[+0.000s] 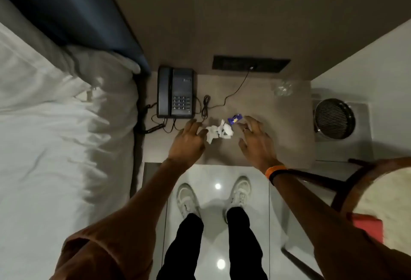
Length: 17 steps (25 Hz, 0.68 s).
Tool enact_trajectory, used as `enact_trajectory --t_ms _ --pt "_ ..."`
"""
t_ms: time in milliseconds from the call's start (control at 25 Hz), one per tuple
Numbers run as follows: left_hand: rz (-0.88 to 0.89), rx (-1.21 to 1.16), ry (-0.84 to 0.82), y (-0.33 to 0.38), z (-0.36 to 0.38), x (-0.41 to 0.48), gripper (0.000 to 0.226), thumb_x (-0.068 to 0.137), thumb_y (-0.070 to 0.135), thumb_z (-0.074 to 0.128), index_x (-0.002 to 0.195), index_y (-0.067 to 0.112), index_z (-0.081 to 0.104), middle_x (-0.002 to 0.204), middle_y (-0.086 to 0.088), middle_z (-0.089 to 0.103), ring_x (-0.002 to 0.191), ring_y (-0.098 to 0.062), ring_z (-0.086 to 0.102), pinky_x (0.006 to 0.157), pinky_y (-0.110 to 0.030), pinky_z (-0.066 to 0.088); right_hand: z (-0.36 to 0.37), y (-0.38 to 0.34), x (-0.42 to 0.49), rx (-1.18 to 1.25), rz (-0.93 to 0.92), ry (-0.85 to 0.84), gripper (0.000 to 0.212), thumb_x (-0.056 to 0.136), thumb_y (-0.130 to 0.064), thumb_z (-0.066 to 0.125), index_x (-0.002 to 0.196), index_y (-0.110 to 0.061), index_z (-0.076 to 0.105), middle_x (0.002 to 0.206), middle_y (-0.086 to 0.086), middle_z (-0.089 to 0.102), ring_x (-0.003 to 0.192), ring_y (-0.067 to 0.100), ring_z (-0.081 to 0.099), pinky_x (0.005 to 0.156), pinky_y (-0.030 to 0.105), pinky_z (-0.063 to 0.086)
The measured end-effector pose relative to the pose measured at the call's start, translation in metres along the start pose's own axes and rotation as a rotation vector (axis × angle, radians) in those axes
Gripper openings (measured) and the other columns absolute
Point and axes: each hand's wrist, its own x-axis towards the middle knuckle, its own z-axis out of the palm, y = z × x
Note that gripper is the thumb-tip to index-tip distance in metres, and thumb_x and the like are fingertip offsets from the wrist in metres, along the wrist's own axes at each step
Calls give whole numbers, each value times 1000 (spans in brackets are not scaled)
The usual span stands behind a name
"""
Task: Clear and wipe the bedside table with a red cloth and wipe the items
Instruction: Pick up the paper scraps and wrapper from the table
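Note:
The beige bedside table (289, 124) carries a black telephone (175, 93) at its back left, with black cords (205, 105) beside it. Crumpled white tissue (219, 132) lies near the front middle, and a small purple wrapper (235, 119) sits just right of it. My left hand (189, 140) rests fingers apart at the tissue's left edge, touching it. My right hand (258, 140) hovers open just right of the tissue and wrapper, holding nothing. A red cloth (368, 227) lies on a round chair seat at the lower right.
A clear glass (282, 87) stands at the table's back right. A black waste bin (334, 118) sits on the floor to the right. The bed (55, 135) with white sheets runs along the left. A wooden chair (378, 190) stands at my right.

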Motion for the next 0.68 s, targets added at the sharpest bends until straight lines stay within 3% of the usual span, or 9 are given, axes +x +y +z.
enact_trajectory --t_ms 80,200,360,560,680 --pt "-59 15 -127 -1 34 18 48 93 17 58 140 11 51 152 -14 38 146 -33 26 110 -47 42 34 18 11 -31 -2 -76 57 84 -16 66 140 -16 52 155 9 34 139 29 38 84 44 60" --pt "-110 17 -216 -2 77 46 57 91 15 59 145 16 43 154 -14 31 142 -34 28 108 -47 44 75 44 26 -50 58 -137 62 82 -10 64 141 -17 49 156 11 30 139 32 32 85 44 57" --pt "-76 -11 -107 6 118 74 66 88 10 63 148 22 39 153 -15 33 136 -36 36 97 -48 52 112 63 38 -39 85 -47 46 85 -1 59 131 -7 59 147 18 41 132 38 42 81 45 56" --pt "-36 12 4 19 146 97 53 88 18 70 138 22 54 151 -14 39 134 -37 41 82 -44 58 136 75 43 55 100 107 32 89 -1 59 120 -4 67 126 21 59 121 39 55 78 40 57" --pt "-34 -1 -34 26 154 100 45 91 20 69 134 13 57 142 -15 48 129 -34 46 86 -41 57 145 79 48 101 71 185 24 87 0 59 107 0 73 111 21 66 109 39 63 80 39 58"
